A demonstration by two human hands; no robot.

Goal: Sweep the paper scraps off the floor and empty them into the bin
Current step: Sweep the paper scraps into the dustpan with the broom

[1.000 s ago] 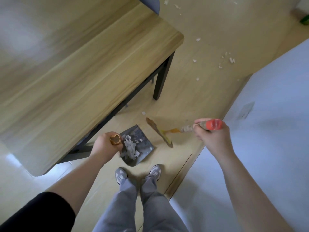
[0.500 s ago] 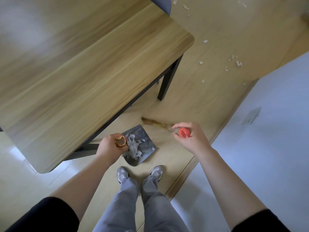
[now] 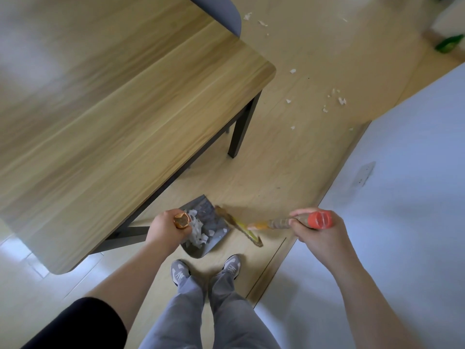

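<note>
Wooden floor (image 3: 289,172), table leg (image 3: 242,127) (black) beyond dustpan (image 3: 208,215), scraps (image 3: 341,100) farther off

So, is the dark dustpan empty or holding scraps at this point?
Loaded: white paper scraps lie piled in the dark grey dustpan, by the left hand.

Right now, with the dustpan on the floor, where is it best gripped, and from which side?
Grip the dustpan by the orange top of its handle, coming from above: the handle rises towards the camera while the pan lies on the floor holding paper scraps. The left hand grips it there.
</note>
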